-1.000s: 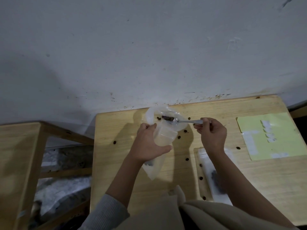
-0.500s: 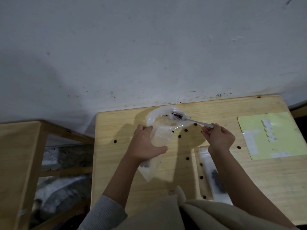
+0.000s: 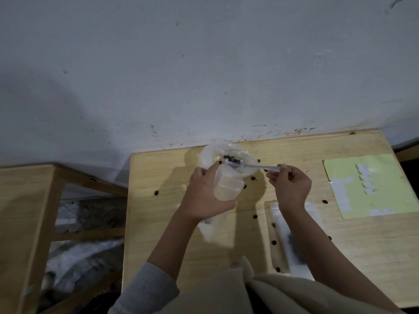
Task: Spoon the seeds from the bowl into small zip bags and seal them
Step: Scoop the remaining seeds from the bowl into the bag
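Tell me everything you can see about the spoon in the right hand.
The spoon is small, slim and silvery, seemingly metal. It lies nearly level, its handle end pinched in the fingertips of the right hand, its bowl end reaching left into the white bowl at the table's far edge, among dark seeds. The bowl end also sits beside the open mouth of the clear zip bag that the left hand grips. Whether it carries seeds is too small to tell.

Wooden table (image 3: 226, 245), clear plastic bag (image 3: 226, 186), metal spoon (image 3: 256, 166).
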Available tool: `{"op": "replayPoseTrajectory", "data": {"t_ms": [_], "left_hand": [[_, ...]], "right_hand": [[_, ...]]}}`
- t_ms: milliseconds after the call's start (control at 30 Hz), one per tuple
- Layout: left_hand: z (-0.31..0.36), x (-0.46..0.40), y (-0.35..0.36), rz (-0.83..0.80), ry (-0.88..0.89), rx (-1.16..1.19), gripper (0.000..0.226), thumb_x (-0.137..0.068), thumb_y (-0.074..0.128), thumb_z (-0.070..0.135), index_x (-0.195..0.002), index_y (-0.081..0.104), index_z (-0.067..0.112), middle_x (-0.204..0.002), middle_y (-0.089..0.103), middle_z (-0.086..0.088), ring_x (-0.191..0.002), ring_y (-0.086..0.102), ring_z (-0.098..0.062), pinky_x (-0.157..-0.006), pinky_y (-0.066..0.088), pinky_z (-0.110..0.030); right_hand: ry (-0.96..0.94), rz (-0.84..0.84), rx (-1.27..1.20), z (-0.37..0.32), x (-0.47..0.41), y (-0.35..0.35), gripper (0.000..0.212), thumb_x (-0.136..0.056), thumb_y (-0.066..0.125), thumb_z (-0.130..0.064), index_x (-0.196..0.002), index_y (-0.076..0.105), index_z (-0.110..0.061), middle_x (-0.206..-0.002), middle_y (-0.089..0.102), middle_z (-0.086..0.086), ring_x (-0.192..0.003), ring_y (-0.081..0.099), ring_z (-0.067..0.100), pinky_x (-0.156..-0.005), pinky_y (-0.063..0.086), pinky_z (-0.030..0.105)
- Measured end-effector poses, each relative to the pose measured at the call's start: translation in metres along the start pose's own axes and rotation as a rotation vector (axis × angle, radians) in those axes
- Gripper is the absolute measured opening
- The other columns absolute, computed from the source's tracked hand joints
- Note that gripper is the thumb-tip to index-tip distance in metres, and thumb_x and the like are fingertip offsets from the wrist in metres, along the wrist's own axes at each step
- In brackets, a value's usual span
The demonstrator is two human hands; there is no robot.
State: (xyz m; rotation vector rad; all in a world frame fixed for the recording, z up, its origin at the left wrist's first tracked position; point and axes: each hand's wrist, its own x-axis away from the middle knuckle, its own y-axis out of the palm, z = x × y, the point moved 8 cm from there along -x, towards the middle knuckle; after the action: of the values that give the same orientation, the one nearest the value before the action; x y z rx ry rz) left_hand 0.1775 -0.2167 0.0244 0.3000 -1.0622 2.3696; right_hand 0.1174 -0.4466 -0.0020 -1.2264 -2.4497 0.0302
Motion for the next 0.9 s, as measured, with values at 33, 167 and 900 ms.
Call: {"op": "replayPoseTrajectory", "data": {"t_ms": [33,167,900], "left_hand": [[-0.001,0.001,0.001,-0.009,-0.009,0.012,0.108,-0.062,0.079,0.051,-0.148,0.016,0.035,-0.122,0.033,0.003,-0.122,0.033,-0.016,-0.102,0.038,-0.036],[-0.006,0.006,0.016,-0.097,-0.056,0.029,0.113,-0.061,0.079,0.054,-0.15,0.011,0.038,-0.129,0.038,-0.002,-0.125,0.036,-0.02,-0.104,0.039,-0.042],[-0.015,0.005,0.024,-0.085,-0.125,0.222,0.058,-0.051,0.083,0.051,-0.099,0.063,0.025,-0.102,0.064,0.008,-0.09,0.063,-0.007,-0.081,0.056,-0.039]], "right_hand": [[-0.004,0.015,0.008,0.0,0.001,-0.001,0.018,-0.095,0.051,-0.011,-0.086,0.065,-0.004,-0.069,0.068,0.015,-0.07,0.071,0.027,-0.072,0.059,0.041],[0.005,0.065,0.016,0.0,0.002,-0.004,0.024,-0.094,0.05,-0.011,-0.074,0.063,-0.015,-0.066,0.068,0.012,-0.071,0.07,0.029,-0.076,0.058,0.046],[0.214,0.141,-0.093,0.006,-0.008,-0.011,0.018,-0.093,0.052,-0.006,-0.083,0.064,0.003,-0.065,0.067,0.016,-0.059,0.07,0.021,-0.065,0.061,0.035]]}}
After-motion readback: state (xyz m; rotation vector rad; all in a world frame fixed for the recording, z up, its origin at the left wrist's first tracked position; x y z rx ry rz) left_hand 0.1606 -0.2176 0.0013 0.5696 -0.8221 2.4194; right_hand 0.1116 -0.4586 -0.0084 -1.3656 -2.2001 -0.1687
